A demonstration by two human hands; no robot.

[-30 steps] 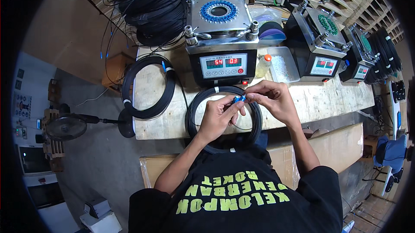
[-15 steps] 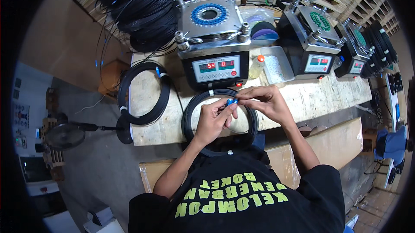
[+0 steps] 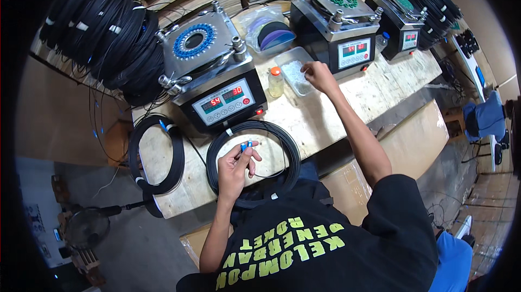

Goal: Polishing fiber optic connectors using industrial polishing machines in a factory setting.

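My left hand (image 3: 234,168) is raised over the near part of a black cable coil (image 3: 290,145), thumb and fingers pinching small blue fiber connectors (image 3: 246,145). The coil lies on the wooden table, overhanging its front edge. Farther right, my right hand (image 3: 320,76) reaches over the rim of a clear plastic tray (image 3: 305,87) of small whitish pieces. Its fingers are bent and drawn together at the pieces; whatever lies between the fingertips is too small to make out.
A polishing machine (image 3: 214,97) with a ring of blue connectors stands behind the coil. Beside the tray is an orange-capped bottle (image 3: 275,83). A second machine (image 3: 336,31) holds green connectors. Another cable coil (image 3: 133,156) lies left; stacked coils (image 3: 103,37) rise behind it.
My right hand has left the blue connectors and moved right and away to the tray. My left hand keeps hold of the connectors. The view has turned, and the nearest machine's display has changed.
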